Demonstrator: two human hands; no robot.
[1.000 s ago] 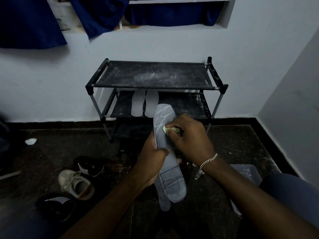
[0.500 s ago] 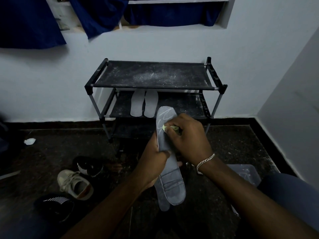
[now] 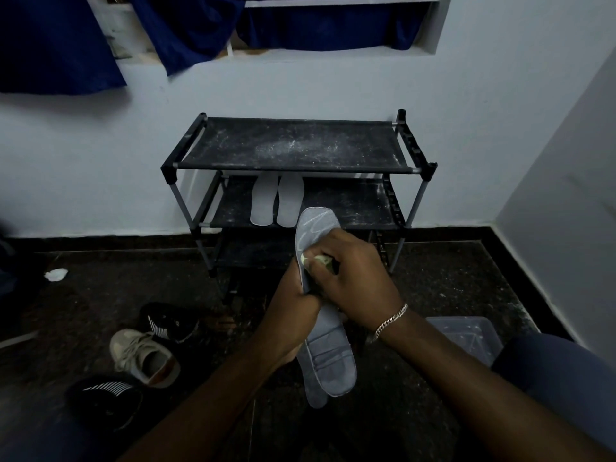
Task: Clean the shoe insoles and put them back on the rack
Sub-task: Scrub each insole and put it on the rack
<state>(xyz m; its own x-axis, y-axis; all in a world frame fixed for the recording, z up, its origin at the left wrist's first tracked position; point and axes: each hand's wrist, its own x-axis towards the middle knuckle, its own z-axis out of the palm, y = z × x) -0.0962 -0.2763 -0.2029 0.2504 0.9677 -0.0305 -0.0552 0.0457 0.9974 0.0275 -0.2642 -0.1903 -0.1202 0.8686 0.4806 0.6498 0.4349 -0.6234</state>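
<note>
My left hand (image 3: 293,315) grips a grey insole (image 3: 328,358) around its middle, holding it upright over the floor. A second grey insole lies behind it, its heel end sticking out below. My right hand (image 3: 353,275) presses a small yellow-green sponge (image 3: 316,260) against the upper half of the front insole. A black shoe rack (image 3: 293,145) stands against the wall ahead. Two pale insoles (image 3: 278,203) lie side by side on its middle shelf.
Two black shoes (image 3: 170,320) and a beige sneaker (image 3: 143,356) lie on the dark floor at left. A clear plastic tub (image 3: 466,335) sits at right beside my knee. A crumpled white scrap (image 3: 56,274) lies far left. Blue curtains hang above.
My right hand with the sponge has slid down the insole from near the toe end toward the middle. My left hand keeps its grip in the same place.
</note>
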